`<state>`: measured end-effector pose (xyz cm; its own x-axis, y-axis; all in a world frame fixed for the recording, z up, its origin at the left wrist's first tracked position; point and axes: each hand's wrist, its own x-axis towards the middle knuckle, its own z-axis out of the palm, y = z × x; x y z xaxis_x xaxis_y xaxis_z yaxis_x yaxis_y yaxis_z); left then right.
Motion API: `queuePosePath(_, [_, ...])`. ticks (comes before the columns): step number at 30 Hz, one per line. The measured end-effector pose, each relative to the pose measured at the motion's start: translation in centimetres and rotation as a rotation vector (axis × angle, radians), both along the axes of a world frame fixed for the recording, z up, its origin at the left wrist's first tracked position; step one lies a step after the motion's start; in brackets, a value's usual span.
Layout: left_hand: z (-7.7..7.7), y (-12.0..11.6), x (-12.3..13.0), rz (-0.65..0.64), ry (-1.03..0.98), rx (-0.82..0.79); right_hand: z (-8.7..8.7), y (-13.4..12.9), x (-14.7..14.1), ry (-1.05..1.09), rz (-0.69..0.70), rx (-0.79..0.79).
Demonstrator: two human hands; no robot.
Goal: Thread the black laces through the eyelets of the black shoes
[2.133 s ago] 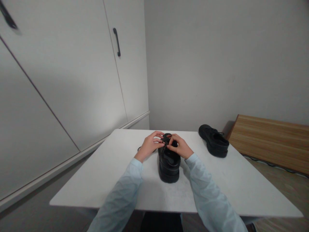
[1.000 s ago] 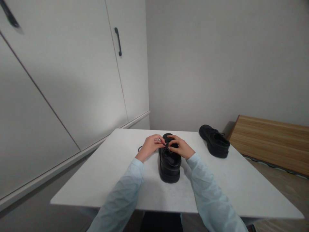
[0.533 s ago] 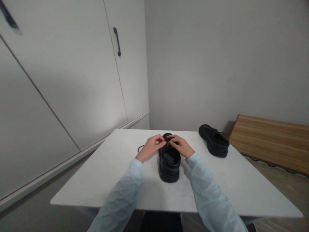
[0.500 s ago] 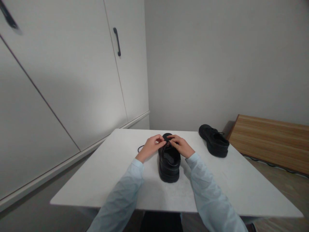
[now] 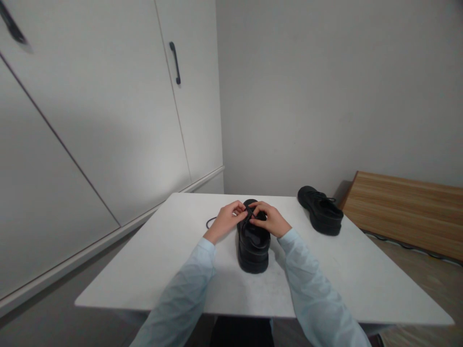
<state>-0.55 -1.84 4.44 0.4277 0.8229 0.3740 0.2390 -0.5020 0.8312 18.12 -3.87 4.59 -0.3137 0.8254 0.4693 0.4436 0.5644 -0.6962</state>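
Note:
A black shoe point(image 5: 253, 253) stands in the middle of the white table point(image 5: 152, 270), heel towards me and toe pointing away. Over its lacing, my left hand point(image 5: 228, 219) comes in from the left with thumb and fingers pinched on the dark shoelace. From the other side, my right hand point(image 5: 270, 219) also pinches the lace, its fingertips close to those of the left. A loop of loose shoelace point(image 5: 209, 222) shows past my left wrist on the tabletop. The fingers cover much of the lacing.
A second black shoe point(image 5: 321, 210), laced, stands near the table's far right edge. White cupboard doors point(image 5: 108, 120) with dark handles rise on the left. A wood-grain panel point(image 5: 408, 212) lies beyond the table on the right, before a grey wall.
My right hand's fingers have curled in and its fingertips have shifted slightly at the lace. My left hand has hardly moved, and both shoes stay in place.

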Motion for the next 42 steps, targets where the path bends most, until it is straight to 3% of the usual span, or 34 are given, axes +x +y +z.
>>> queuePosePath(6, [0.1,-0.5,0.2,-0.054,-0.149,0.008,0.4,-0.1,0.4,0.048,0.013,-0.020])
queuePosePath(10, [0.2,-0.6,0.1,-0.058,-0.068,0.182,0.7,-0.3,0.8,0.088,0.021,-0.034])
queuePosePath(15, [-0.4,-0.5,0.5,0.025,0.113,0.417,0.8,-0.4,0.8,0.127,0.027,-0.039])
queuePosePath(21, [-0.4,-1.1,1.1,0.092,0.030,0.505,1.1,-0.9,0.6,0.204,0.034,-0.002])
queuePosePath(31, [0.4,-1.6,1.2,0.100,-0.011,0.418,1.8,-1.3,0.6,0.112,0.038,0.063])
queuePosePath(42, [-0.5,-0.8,0.9,-0.067,0.073,0.218,1.9,-1.0,1.9,0.336,-0.066,0.025])
